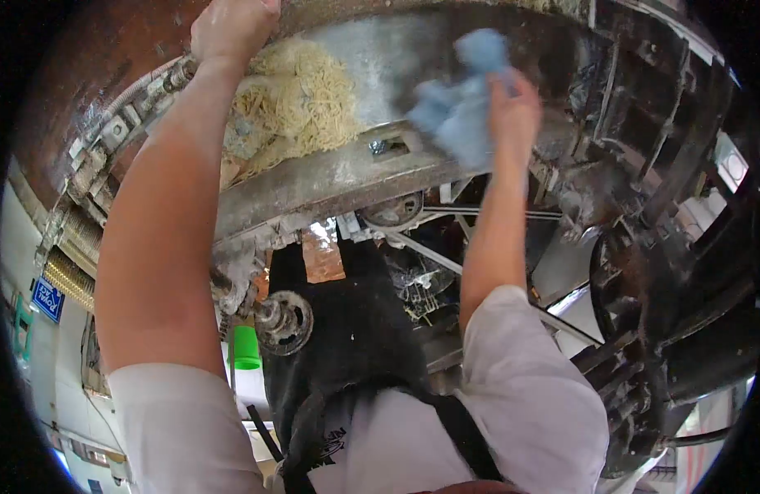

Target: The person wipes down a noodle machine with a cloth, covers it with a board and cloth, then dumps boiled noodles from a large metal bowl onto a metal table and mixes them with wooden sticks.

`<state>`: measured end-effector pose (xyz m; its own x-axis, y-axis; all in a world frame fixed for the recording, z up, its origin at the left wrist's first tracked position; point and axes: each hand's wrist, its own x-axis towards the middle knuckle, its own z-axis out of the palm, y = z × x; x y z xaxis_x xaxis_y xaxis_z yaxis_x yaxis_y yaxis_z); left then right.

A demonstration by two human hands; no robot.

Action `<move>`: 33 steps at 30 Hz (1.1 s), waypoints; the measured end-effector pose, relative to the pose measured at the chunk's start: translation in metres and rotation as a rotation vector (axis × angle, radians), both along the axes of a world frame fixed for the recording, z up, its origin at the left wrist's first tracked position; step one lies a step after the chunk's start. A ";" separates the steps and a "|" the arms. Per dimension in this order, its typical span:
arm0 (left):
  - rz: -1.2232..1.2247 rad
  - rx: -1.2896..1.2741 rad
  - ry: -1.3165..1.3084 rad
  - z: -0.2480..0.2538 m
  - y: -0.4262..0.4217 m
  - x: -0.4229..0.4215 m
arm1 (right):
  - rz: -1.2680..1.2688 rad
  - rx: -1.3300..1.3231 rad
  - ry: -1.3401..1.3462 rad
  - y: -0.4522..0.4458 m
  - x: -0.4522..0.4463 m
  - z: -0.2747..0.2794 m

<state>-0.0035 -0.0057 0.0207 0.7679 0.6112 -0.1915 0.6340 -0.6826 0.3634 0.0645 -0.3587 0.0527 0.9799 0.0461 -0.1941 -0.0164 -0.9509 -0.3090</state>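
My right hand [516, 107] is closed on a crumpled blue cloth [458, 115], blurred by motion, over the metal tray of the machine. At the top edge of the view is my left hand [232, 31], with its fingers curled and partly cut off by the frame. Whatever it may grip is hidden. Below and to the right of that hand, a heap of pale yellow noodle-like strands [302, 103] lies on the tray [322, 169]. The bare metal surface between the heap and the cloth looks shiny.
A rusty curved drum [75, 82] stands on the left beside a chain [116, 128]. Below the tray are a round handwheel [285, 323] and a pulley [392, 210]. Dark machine framework [643, 272] fills the right side. A green container [246, 347] shows low down.
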 end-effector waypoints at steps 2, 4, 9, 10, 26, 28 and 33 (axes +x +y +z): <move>-0.009 0.019 -0.020 -0.002 0.000 0.000 | -0.073 -0.187 -0.164 -0.035 0.068 -0.026; -0.013 0.006 -0.027 -0.002 -0.001 0.001 | -0.086 -0.290 -0.274 -0.059 0.123 -0.063; -0.003 0.017 -0.042 0.002 -0.003 0.003 | 0.399 -0.794 -0.151 -0.022 0.113 -0.283; -0.006 0.011 -0.042 -0.001 -0.002 0.002 | 0.585 -0.847 -0.162 -0.013 0.086 -0.341; -0.021 0.028 0.142 -0.027 0.011 -0.007 | 0.373 -0.567 -0.254 0.010 0.052 -0.239; -0.019 0.084 0.116 -0.035 0.012 -0.009 | 0.448 -0.716 -0.091 -0.036 0.120 -0.254; 0.066 -0.118 0.061 0.022 -0.017 0.017 | 0.473 -0.946 0.215 -0.162 0.213 -0.233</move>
